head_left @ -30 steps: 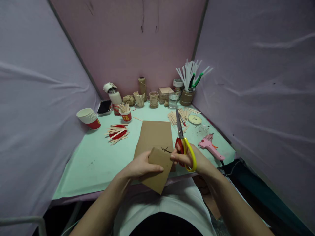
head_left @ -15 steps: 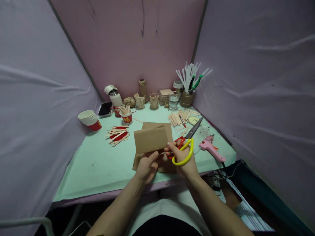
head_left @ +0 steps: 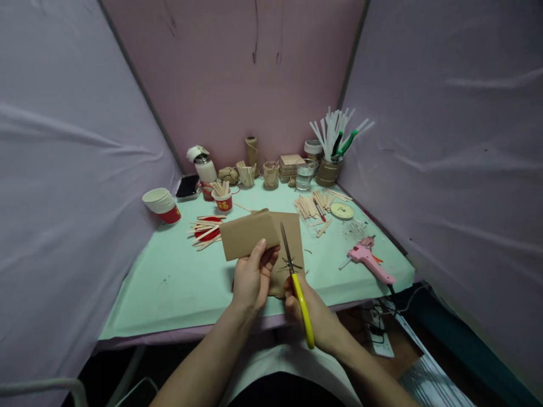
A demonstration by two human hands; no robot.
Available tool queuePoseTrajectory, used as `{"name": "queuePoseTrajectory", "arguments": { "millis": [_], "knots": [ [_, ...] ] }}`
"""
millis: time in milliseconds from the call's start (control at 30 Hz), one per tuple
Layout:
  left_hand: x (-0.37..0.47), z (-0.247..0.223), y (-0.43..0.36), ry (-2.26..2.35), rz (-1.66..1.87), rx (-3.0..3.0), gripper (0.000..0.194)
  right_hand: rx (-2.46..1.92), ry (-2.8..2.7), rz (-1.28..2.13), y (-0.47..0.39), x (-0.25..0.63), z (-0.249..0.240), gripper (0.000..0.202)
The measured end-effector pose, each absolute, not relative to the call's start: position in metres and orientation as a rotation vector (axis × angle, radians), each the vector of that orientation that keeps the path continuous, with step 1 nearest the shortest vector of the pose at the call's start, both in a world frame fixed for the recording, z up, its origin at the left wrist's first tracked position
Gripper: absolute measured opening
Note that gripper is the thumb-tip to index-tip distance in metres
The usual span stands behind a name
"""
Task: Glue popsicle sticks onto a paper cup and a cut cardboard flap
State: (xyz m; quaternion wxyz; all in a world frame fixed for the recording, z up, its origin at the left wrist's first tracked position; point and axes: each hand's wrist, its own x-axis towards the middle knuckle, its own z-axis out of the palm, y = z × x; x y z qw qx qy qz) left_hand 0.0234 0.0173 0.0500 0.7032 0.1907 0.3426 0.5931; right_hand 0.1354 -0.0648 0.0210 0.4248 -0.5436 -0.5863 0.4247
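My left hand [head_left: 251, 277] pinches a folded piece of brown kraft paper [head_left: 248, 234] at its lower right, thumb on the near face. In my right hand [head_left: 311, 308] is a pair of scissors [head_left: 302, 308] with yellow handles, its blades pointing up and away. The blades stand just right of the folded paper and look closed or nearly so. Beneath both hands a larger brown sheet [head_left: 292, 232] lies on the table, with several thin dark scraps [head_left: 292, 264] on it near the blades. The fingers of my right hand are partly hidden behind the handle.
Left are stacked paper cups [head_left: 163, 204] and loose wooden sticks [head_left: 206, 230]. A pink glue gun [head_left: 371, 260] lies right, near the table edge. More sticks [head_left: 311, 206] lie toward the back right. Along the back stand a glass of water [head_left: 304, 176] and a jar of white glue sticks [head_left: 330, 169].
The scissors have turned from pointing right to pointing upward beside the paper. My right hand has left the paper, which my left hand now holds alone, slightly further left. Thin scraps now show.
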Motion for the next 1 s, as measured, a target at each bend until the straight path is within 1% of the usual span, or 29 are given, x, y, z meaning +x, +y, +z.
{"name": "queuePoseTrajectory", "arguments": {
  "millis": [167, 400, 600, 800, 1000],
  "knots": [
    [0.0269, 0.0499, 0.0154, 0.783, 1.347, 0.437, 0.028, -1.33, -1.496, 1.048, -0.0654, 0.1316, 0.0242, 0.054],
    [0.0285, 0.0506, 0.0141, 0.838, 1.379, 0.459, 0.031, -1.339, -1.547, 1.066, -0.0643, 0.1305, 0.0244, 0.062],
    [0.0285, 0.0492, 0.0148, 0.884, 1.399, 0.466, 0.039, -1.318, -1.596, 1.09, -0.0638, 0.1305, 0.0246, 0.061],
    [0.028, 0.0504, 0.0145, 0.871, 1.392, 0.453, 0.035, -1.332, -1.626, 1.132, -0.063, 0.1316, 0.0254, 0.064],
    [0.0277, 0.0508, 0.0139, 0.877, 1.385, 0.439, 0.033, -1.315, -1.644, 1.149, -0.0631, 0.1324, 0.0253, 0.062]
  ]
}}
